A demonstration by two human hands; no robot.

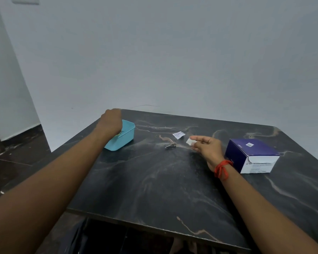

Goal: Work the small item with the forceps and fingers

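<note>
- A dark marble-patterned table (154,180) against a pale wall: my left hand (111,121) reaches down into a turquoise plastic tub (122,139) at the far left corner, knuckles up, fingers hidden inside it. I cannot tell whether they hold anything; something yellowish shows just below the wrist, too small to name.
- My right hand (206,146), a red thread (222,168) tied at the wrist, hovers over mid-table, pinching a small white folded pad (190,141) between thumb and forefinger, the other fingers loosely curled beneath.
- The pad is off the surface, just right of a torn white sachet (178,134) lying flat, and near a metal nail clipper (170,145) that sits apart from both.
- A blue-and-white carton (251,154) stands at the right, close beside the right wrist but not touching.
- My judgement: the step in hand is steadying the tub while the pad is held ready. To do it well I would keep the pinch light, at the pad's edge, so it stays folded, and hold it clear of the table.
- I would brace the tub by its near wall, as it looks light enough to slide on the smooth top.
- The clipper lies between the two hands; any crossing move should pass above it.
</note>
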